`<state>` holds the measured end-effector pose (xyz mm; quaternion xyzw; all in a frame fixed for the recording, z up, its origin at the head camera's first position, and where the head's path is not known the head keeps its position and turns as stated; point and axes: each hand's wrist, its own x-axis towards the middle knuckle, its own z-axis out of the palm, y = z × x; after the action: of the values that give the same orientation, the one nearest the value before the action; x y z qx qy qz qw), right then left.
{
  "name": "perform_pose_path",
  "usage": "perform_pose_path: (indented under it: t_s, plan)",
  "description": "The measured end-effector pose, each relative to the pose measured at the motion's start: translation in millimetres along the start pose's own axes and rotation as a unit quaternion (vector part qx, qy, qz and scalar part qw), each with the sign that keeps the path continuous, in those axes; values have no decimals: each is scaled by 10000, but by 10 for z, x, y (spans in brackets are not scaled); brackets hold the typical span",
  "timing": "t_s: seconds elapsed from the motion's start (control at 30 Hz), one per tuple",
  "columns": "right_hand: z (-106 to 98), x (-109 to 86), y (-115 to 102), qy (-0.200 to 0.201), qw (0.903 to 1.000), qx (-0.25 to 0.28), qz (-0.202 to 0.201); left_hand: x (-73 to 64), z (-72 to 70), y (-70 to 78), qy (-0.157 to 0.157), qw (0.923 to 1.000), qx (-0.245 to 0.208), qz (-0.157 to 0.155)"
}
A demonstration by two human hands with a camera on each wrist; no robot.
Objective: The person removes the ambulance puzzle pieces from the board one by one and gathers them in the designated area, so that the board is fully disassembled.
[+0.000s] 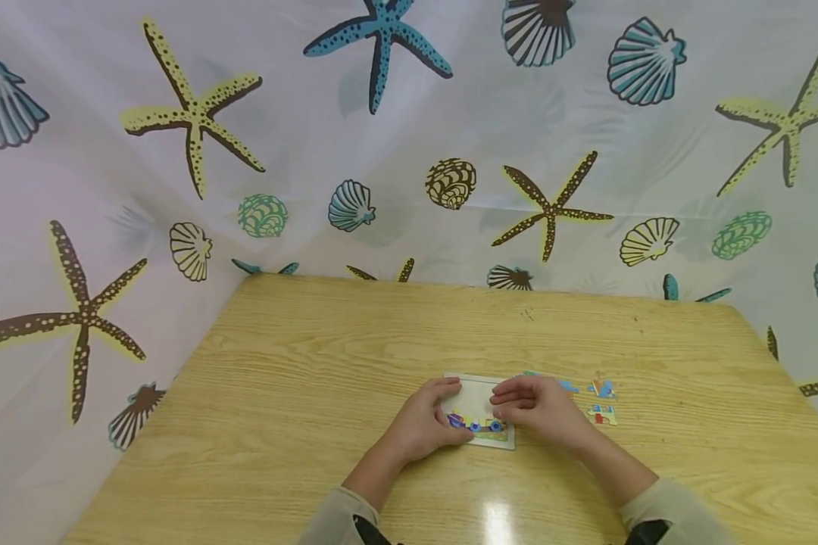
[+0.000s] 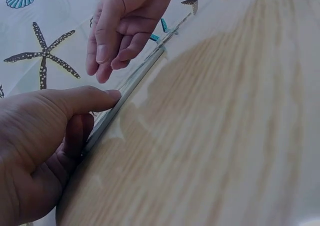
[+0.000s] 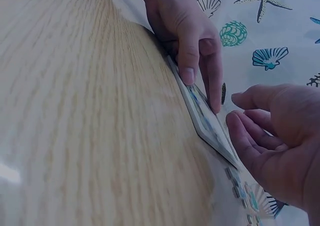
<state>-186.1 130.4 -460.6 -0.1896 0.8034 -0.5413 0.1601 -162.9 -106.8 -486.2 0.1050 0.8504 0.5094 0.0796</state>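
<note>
A small jigsaw puzzle board (image 1: 480, 440) with a pale frame lies on the table, its lower part filled with colourful pieces (image 1: 476, 425) and its upper part bare. My left hand (image 1: 428, 424) holds the board at its left side, thumb on the near edge and fingers along the far left; the thumb (image 2: 107, 98) also shows on the rim in the left wrist view. Over the board's right side hovers my right hand (image 1: 544, 412), fingers loosely bent, thumb and fingertips a little apart. Nothing shows between them in the right wrist view (image 3: 280, 131).
Loose puzzle pieces lie right of the board, among them a blue and orange one (image 1: 603, 388) and a red and yellow one (image 1: 603, 414). Others are partly hidden behind the right hand. A curtain (image 1: 395, 151) with sea shells and starfish hangs behind the wooden table (image 1: 300, 393).
</note>
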Motion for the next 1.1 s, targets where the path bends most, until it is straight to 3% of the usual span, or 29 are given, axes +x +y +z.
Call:
perform_pose_path:
  t_s: [0.33,0.5,0.77,1.1]
  plan:
    - [265,188,-59,-380,9989,-110,-247,0,7,1,60,9997,-170,136]
    - [342,226,-68,-459,9986,-151,-211,-6,12,3,39,9998,-31,184]
    - [362,243,-76,-487,9984,-263,-122,-17,8,27,-118,9998,-146,62]
    - [373,258,-117,-643,9936,-774,-517,-2,22,9,-45,9998,18,196]
